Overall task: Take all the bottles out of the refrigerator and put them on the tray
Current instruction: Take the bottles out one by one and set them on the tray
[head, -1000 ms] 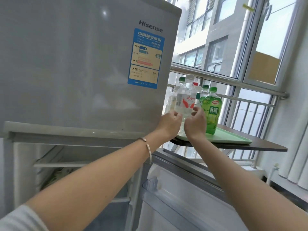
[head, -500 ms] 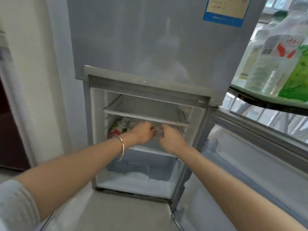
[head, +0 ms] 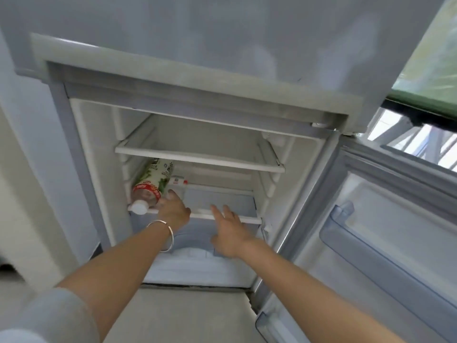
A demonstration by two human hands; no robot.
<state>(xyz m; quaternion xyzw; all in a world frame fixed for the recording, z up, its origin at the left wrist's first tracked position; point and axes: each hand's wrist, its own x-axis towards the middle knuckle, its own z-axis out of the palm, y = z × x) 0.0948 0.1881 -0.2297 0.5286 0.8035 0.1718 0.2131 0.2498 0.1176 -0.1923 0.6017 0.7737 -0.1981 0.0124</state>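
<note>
The lower refrigerator compartment [head: 74, 149] stands open. On its lower shelf [head: 237, 219], at the left, a bottle with a red and green label [head: 150, 184] lies on its side, white cap toward me. To its right lies a clear bottle with a white and red label [head: 177, 180], mostly hidden. My left hand [head: 173, 210] reaches in over the shelf edge with its fingertips at these two bottles and grips neither. My right hand [head: 228, 231] hovers just before the shelf edge, fingers spread, holding nothing. The green tray [head: 420, 101] shows at the top right, with blurred bottles [head: 435, 55] on it.
An upper shelf [head: 197, 158] inside the compartment carries nothing. The refrigerator door [head: 385, 243] hangs open to the right, with a clear door bin [head: 346, 233]. The closed upper door [head: 222, 40] fills the top of the view. A dark tabletop edge [head: 425, 117] lies under the tray.
One second ago both hands held a clear bottle at the tray. They let go, came down to the open compartment, and my view has dropped low and close to the shelves.
</note>
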